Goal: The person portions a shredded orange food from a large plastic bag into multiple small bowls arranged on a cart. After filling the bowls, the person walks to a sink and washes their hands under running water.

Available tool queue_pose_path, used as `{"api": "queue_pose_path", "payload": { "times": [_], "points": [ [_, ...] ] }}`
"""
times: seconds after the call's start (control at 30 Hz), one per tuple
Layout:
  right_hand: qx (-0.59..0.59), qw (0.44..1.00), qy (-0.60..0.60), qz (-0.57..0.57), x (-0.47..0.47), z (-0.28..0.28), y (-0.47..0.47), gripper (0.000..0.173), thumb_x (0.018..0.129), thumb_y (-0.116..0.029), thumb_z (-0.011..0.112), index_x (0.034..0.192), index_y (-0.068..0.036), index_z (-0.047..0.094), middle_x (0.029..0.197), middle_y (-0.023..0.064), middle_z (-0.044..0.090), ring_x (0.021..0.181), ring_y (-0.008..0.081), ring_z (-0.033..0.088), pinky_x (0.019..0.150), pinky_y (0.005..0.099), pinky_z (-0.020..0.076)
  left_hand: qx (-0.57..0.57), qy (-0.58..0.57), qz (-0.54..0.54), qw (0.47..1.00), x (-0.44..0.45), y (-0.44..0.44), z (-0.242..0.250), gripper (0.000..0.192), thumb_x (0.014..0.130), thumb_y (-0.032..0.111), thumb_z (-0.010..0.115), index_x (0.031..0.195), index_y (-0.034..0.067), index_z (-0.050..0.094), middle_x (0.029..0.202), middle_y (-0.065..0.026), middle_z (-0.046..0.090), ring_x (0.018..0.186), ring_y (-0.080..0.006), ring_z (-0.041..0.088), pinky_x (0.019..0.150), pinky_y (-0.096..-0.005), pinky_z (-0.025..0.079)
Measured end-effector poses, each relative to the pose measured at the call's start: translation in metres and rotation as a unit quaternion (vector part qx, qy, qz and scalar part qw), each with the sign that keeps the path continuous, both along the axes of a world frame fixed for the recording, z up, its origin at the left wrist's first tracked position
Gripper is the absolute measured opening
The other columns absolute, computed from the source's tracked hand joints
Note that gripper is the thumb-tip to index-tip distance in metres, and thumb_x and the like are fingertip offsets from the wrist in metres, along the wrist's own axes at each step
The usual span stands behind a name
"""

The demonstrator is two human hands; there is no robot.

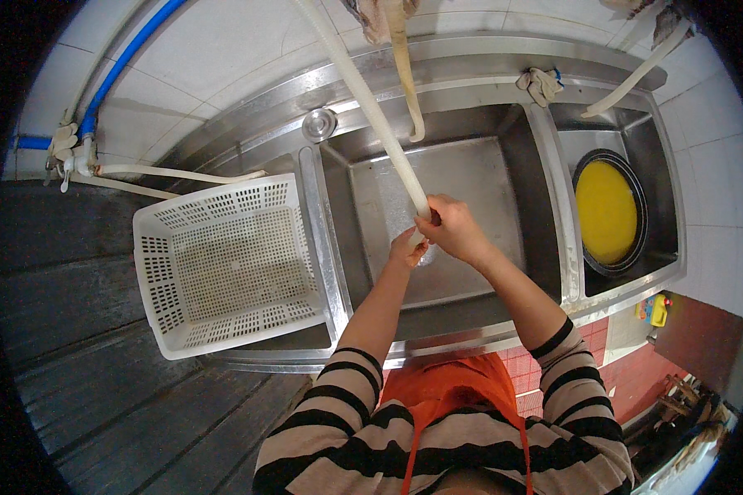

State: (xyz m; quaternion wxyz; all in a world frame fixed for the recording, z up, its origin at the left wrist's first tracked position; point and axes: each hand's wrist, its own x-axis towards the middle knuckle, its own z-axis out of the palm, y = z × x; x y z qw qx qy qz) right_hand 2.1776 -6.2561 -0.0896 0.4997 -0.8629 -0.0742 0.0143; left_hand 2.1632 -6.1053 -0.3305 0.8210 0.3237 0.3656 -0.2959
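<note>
A white ribbed hose [378,111] comes down from above into the middle sink basin [470,167]. My right hand [455,228] is wrapped around its lower part. Just below and to the left, my left hand [407,249] has its fingers curled about the hose's end, which they partly hide. Both hands are over the metal basin, whose floor looks wet and shiny under them.
A white perforated plastic basket [152,266] rests over the left basin. In the right basin stands a black round tub [641,213] of yellow liquid [607,210]. A cloth glove [540,85] and a sink strainer [319,125] lie along the back ledge. A tan hose [402,68] hangs behind.
</note>
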Motion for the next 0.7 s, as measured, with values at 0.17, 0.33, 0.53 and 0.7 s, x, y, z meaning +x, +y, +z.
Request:
{"api": "queue_pose_path", "payload": {
  "times": [0.17,0.33,0.53,0.7],
  "points": [
    [0.006,1.0,0.001,0.0,0.0,-0.002,-0.001,0.023,0.079,-0.015,0.071,0.081,0.0,0.054,0.077,0.0184,0.058,0.068,0.0373,0.06,0.062,0.045,0.0478,0.024,0.015,-0.003,1.0,0.002,-0.004,0.016,0.02,0.098,0.016,0.051,0.111,0.002,0.056,0.096,-0.0096,0.061,0.074,-0.0194,0.061,0.062,-0.0268,0.055],
    [0.002,1.0,0.002,-0.005,0.001,-0.006,0.0,0.023,0.08,-0.017,0.071,0.082,0.0,0.055,0.078,0.0183,0.059,0.069,0.0368,0.061,0.063,0.0447,0.0489,0.032,-0.004,0.007,0.999,0.002,-0.007,0.033,0.021,0.099,0.014,0.049,0.114,0.001,0.055,0.097,-0.0089,0.062,0.077,-0.0183,0.062,0.064,-0.0258,0.056],
    [0.005,1.0,0.027,-0.003,0.003,-0.006,-0.001,0.024,0.08,-0.018,0.07,0.083,0.0,0.055,0.077,0.0178,0.059,0.07,0.0363,0.061,0.064,0.0445,0.0493,0.011,0.003,0.015,1.0,0.002,-0.002,0.033,0.023,0.099,0.015,0.05,0.117,0.001,0.055,0.099,-0.009,0.063,0.083,-0.0186,0.064,0.063,-0.0245,0.056],
    [-0.002,1.0,0.018,-0.005,0.002,-0.005,-0.004,0.024,0.08,-0.018,0.071,0.083,0.0,0.056,0.078,0.0175,0.059,0.07,0.0363,0.061,0.064,0.0445,0.0489,0.054,0.04,0.032,0.997,0.003,-0.011,0.053,0.024,0.099,0.016,0.051,0.118,0.003,0.055,0.102,-0.0079,0.062,0.082,-0.0189,0.064,0.064,-0.0235,0.056]
  ]
}}
